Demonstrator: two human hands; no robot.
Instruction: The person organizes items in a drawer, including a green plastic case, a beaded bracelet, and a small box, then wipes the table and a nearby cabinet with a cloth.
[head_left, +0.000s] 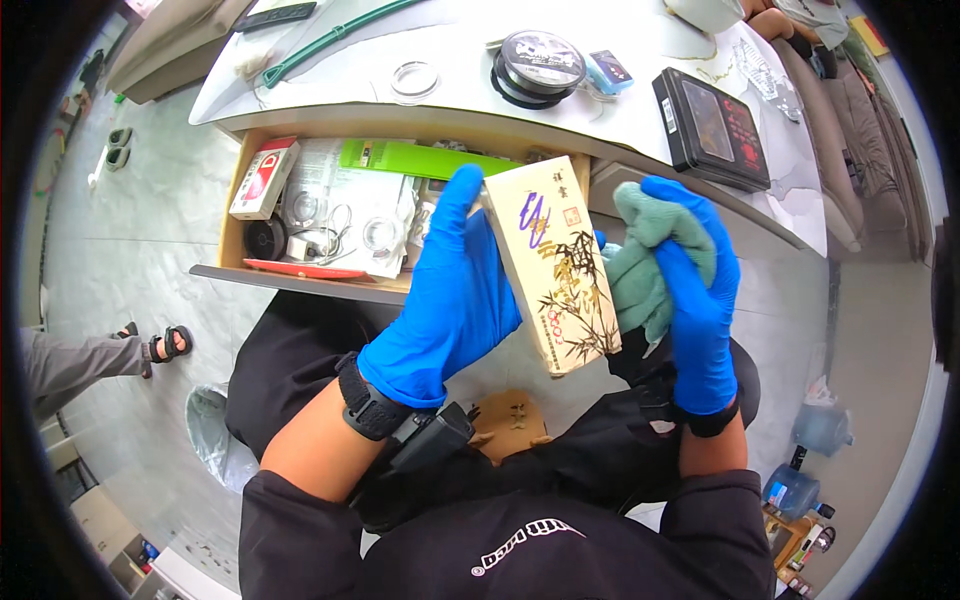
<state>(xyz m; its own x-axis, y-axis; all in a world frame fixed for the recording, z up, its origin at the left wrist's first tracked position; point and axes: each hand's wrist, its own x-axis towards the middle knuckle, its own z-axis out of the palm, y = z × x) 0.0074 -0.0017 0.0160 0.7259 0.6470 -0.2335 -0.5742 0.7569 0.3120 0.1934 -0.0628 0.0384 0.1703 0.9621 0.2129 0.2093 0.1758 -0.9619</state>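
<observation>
A long cream-coloured box (pixel 553 270) with printed bamboo leaves and purple marks is tilted in front of me, over the front edge of the open drawer (pixel 330 284). My left hand (pixel 452 290), in a blue glove, grips the box from its left side with the thumb up along the edge. Gloved in blue too, my right hand (pixel 700 290) is closed around a crumpled green cloth (pixel 645 265) close to the box's right side. Part of the cloth hangs below my fingers, next to the box.
Inside the drawer lie a red-and-white box (pixel 265 178), a bright green strip (pixel 420 158), cables and a black round item (pixel 265 238). A black-lidded spool (pixel 540 68), a black device case (pixel 712 130) and a green strap (pixel 335 38) rest on the tabletop (pixel 460 95). Another person's leg (pixel 85 362) shows at left.
</observation>
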